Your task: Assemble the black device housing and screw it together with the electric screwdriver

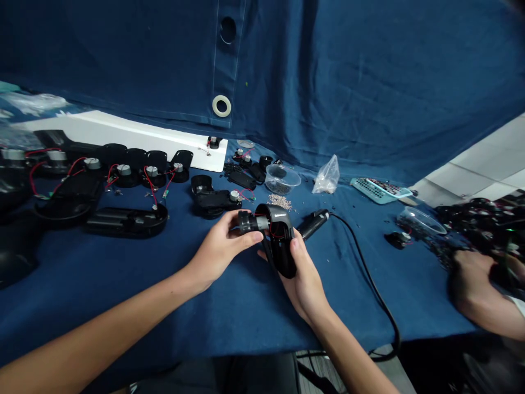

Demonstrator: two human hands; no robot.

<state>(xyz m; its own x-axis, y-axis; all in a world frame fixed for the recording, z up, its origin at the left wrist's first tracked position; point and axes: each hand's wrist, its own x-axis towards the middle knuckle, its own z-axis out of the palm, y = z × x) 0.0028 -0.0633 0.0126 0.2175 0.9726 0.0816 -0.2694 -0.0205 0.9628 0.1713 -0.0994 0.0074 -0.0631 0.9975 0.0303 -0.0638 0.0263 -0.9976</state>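
Observation:
My left hand (229, 238) pinches a small motor with a black round cap (247, 222), its grey body pointing right. That motor sits at the open mouth of a curved black plastic housing (283, 257), which my right hand (303, 268) grips from below and the right side. Red wires show inside the housing, and white lettering is on its top. Just behind my right hand lies a black corded electric screwdriver (314, 223). Beyond the housing, a small heap of screws (280, 201) is spread on the blue cloth (229, 312).
Several black shells with motors and red wires (151, 172) stand on the left. Farther back are a clear plastic tub (283, 178), a plastic bag (327, 176) and a light-blue basket (371, 191). A black cable (369, 273) crosses the right side, near another person's hand (473, 279).

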